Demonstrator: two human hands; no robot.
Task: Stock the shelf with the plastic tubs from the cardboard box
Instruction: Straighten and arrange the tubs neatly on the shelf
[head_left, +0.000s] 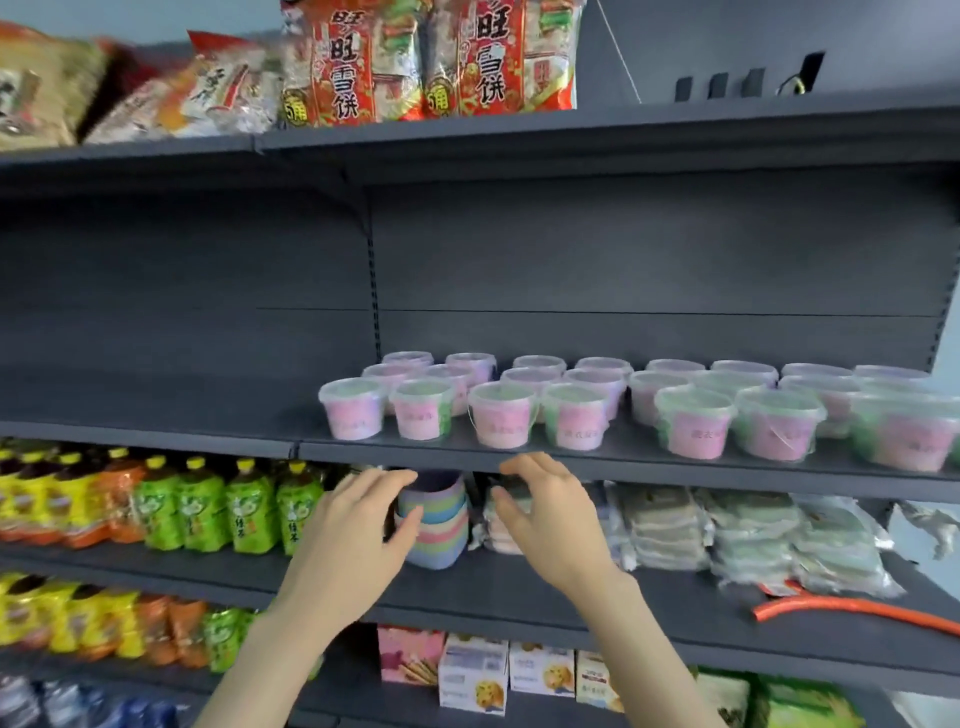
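Observation:
Several clear plastic tubs (501, 415) with pink and green contents and pink labels stand in rows on the dark grey middle shelf (156, 431), from its centre to the right end. My left hand (358, 525) and my right hand (550, 514) hover in front of the shelf edge, just below the front row of tubs. Both hands have relaxed, spread fingers and hold nothing. Neither touches a tub. The cardboard box is out of view.
The left half of the middle shelf is bare. Below, a stack of pastel bowls (434, 519) sits between my hands, green and yellow drink bottles (202, 504) to the left, wrapped packs (748, 535) and an orange hose (852, 608) to the right. Snack bags (426, 57) fill the top shelf.

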